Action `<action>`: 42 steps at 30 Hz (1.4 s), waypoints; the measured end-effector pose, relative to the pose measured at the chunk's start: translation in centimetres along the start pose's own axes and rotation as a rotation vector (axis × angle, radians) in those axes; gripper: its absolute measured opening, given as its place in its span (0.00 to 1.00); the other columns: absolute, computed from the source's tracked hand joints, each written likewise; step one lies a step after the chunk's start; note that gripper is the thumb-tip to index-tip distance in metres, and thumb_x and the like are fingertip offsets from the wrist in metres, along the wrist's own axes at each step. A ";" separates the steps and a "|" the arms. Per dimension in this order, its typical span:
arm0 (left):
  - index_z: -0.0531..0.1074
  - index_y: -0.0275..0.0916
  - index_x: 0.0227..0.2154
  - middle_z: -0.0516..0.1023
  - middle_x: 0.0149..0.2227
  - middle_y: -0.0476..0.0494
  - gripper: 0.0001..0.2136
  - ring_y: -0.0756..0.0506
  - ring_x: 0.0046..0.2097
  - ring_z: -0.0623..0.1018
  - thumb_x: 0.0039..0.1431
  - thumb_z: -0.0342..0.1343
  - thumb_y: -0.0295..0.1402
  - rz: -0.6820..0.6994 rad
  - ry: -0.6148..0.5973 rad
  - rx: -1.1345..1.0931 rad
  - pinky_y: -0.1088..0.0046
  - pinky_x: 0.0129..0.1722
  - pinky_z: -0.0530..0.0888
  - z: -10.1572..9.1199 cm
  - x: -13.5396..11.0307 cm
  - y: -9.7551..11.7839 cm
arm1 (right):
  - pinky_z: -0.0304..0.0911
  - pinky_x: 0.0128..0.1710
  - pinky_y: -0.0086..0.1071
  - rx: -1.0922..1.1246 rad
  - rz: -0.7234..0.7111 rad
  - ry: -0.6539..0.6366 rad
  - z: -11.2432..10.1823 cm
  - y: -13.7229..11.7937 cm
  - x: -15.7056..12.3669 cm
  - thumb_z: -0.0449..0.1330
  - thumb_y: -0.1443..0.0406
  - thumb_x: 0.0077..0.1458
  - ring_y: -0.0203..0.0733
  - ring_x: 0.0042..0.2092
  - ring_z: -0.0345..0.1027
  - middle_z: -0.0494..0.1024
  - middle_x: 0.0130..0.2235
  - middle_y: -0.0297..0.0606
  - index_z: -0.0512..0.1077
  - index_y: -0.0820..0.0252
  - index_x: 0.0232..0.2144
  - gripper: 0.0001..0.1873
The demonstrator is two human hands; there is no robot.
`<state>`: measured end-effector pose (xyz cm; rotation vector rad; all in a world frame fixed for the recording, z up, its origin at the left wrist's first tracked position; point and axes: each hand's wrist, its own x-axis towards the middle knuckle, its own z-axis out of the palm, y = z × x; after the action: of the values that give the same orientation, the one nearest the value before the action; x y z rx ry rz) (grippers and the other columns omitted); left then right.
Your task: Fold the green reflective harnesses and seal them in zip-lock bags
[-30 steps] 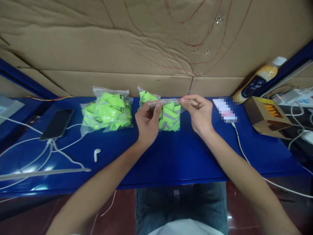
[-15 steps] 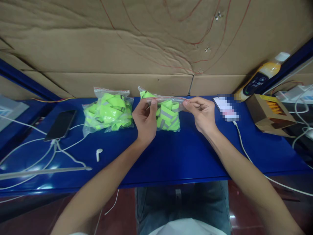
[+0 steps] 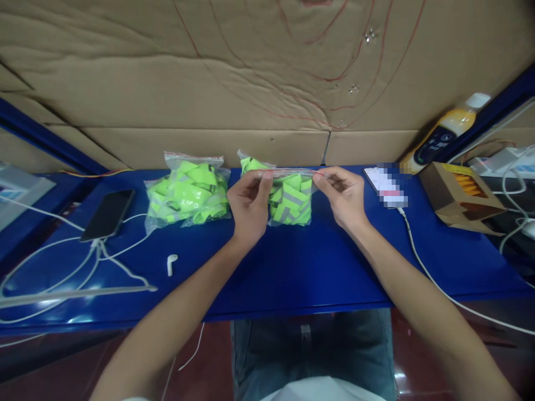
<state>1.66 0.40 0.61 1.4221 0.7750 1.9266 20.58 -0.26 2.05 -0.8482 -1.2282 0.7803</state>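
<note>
Between my hands is a clear zip bag (image 3: 291,201) holding neon-yellow straps with grey reflective stripes. My left hand (image 3: 251,209) pinches the left end of its red-lined top edge between thumb and fingers. On the right end, my right hand (image 3: 345,197) pinches the same edge. Part of another bag (image 3: 251,163) with neon-yellow material shows behind my left hand. To the left of that hand, more clear zip bags (image 3: 188,192) of neon-yellow straps lie in a pile against the cardboard.
On the blue table (image 3: 309,273) lie a black phone (image 3: 107,214), an earbud (image 3: 171,264) and a white hanger (image 3: 83,292) on the left. Rightward are a lit phone (image 3: 384,186) on a cable, a juice bottle (image 3: 447,133) and a cardboard box (image 3: 460,195). A cardboard wall (image 3: 167,94) stands behind.
The bag's top edge now looks narrower and more folded toward me between my pinching fingers. My hands have barely shifted, and the view has moved slightly.
</note>
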 end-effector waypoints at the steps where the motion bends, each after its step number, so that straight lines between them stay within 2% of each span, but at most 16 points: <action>1: 0.82 0.43 0.33 0.78 0.29 0.51 0.11 0.51 0.32 0.76 0.67 0.68 0.44 0.005 -0.002 0.000 0.74 0.37 0.75 0.0 0.0 0.0 | 0.74 0.38 0.35 -0.015 -0.014 -0.019 -0.1 0.0 0.0 0.78 0.48 0.50 0.39 0.34 0.77 0.85 0.32 0.33 0.83 0.52 0.30 0.17; 5: 0.83 0.43 0.33 0.82 0.32 0.48 0.12 0.49 0.35 0.80 0.67 0.68 0.44 0.005 -0.019 0.037 0.71 0.41 0.77 0.0 0.0 0.2 | 0.72 0.42 0.37 -0.110 -0.080 -0.102 -0.2 -0.4 0.1 0.75 0.49 0.54 0.42 0.38 0.77 0.85 0.36 0.35 0.83 0.51 0.33 0.15; 8: 0.85 0.44 0.36 0.84 0.35 0.47 0.10 0.47 0.38 0.82 0.67 0.68 0.45 -0.031 -0.076 0.028 0.70 0.43 0.79 0.1 -0.2 0.5 | 0.68 0.38 0.36 -0.172 -0.126 -0.079 0.1 -0.7 -0.1 0.73 0.48 0.58 0.40 0.35 0.73 0.82 0.32 0.35 0.81 0.54 0.30 0.17; 11: 0.86 0.45 0.38 0.85 0.36 0.46 0.10 0.46 0.39 0.83 0.66 0.69 0.45 -0.062 -0.130 0.047 0.70 0.42 0.80 0.1 -0.2 0.8 | 0.68 0.39 0.36 -0.209 -0.145 -0.066 0.3 -0.9 -0.4 0.69 0.48 0.61 0.41 0.36 0.74 0.81 0.33 0.35 0.79 0.55 0.31 0.18; 16: 0.86 0.43 0.36 0.82 0.32 0.47 0.11 0.48 0.35 0.80 0.66 0.69 0.44 -0.023 -0.096 0.086 0.71 0.39 0.78 0.1 -0.4 1.2 | 0.67 0.41 0.36 -0.220 -0.181 -0.206 0.3 -1.4 -0.2 0.68 0.56 0.64 0.40 0.39 0.75 0.82 0.36 0.36 0.81 0.55 0.35 0.10; 20: 0.87 0.44 0.39 0.85 0.35 0.46 0.09 0.47 0.38 0.83 0.66 0.69 0.43 -0.030 -0.152 0.052 0.71 0.41 0.79 0.2 -0.4 1.3 | 0.63 0.38 0.35 -0.259 -0.219 -0.191 0.5 -1.9 -0.3 0.67 0.60 0.65 0.38 0.36 0.71 0.77 0.32 0.34 0.78 0.57 0.31 0.10; 24: 0.87 0.45 0.37 0.85 0.34 0.47 0.07 0.47 0.36 0.83 0.64 0.71 0.42 -0.043 -0.144 0.041 0.70 0.39 0.80 0.2 -0.3 1.1 | 0.64 0.39 0.36 -0.272 -0.208 -0.203 0.6 -2.0 -0.3 0.66 0.57 0.65 0.39 0.37 0.71 0.78 0.33 0.34 0.78 0.56 0.31 0.12; 29: 0.87 0.44 0.37 0.85 0.34 0.46 0.08 0.48 0.36 0.82 0.64 0.71 0.41 -0.033 -0.105 0.038 0.72 0.38 0.80 0.1 -0.3 1.1 | 0.63 0.36 0.35 -0.211 -0.095 -0.245 0.3 -2.1 0.0 0.71 0.56 0.60 0.39 0.34 0.71 0.80 0.32 0.34 0.79 0.57 0.32 0.12; 36: 0.88 0.45 0.36 0.87 0.35 0.49 0.04 0.50 0.36 0.82 0.59 0.75 0.36 -0.177 -0.161 -0.016 0.76 0.37 0.77 -0.1 -0.2 1.2 | 0.63 0.37 0.34 -0.250 -0.199 -0.221 0.8 -2.3 -0.3 0.67 0.63 0.63 0.37 0.35 0.71 0.77 0.32 0.34 0.78 0.58 0.32 0.07; 42: 0.88 0.45 0.37 0.87 0.36 0.47 0.04 0.49 0.37 0.83 0.61 0.73 0.37 -0.144 -0.165 0.012 0.74 0.38 0.78 0.1 -0.4 1.9 | 0.63 0.37 0.35 -0.229 -0.138 -0.250 0.7 -2.5 -0.2 0.71 0.58 0.60 0.39 0.35 0.72 0.79 0.32 0.34 0.81 0.57 0.31 0.10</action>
<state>1.58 -1.11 1.85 1.4694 0.7895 1.6763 19.95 -1.49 4.26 -0.8575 -1.6034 0.6556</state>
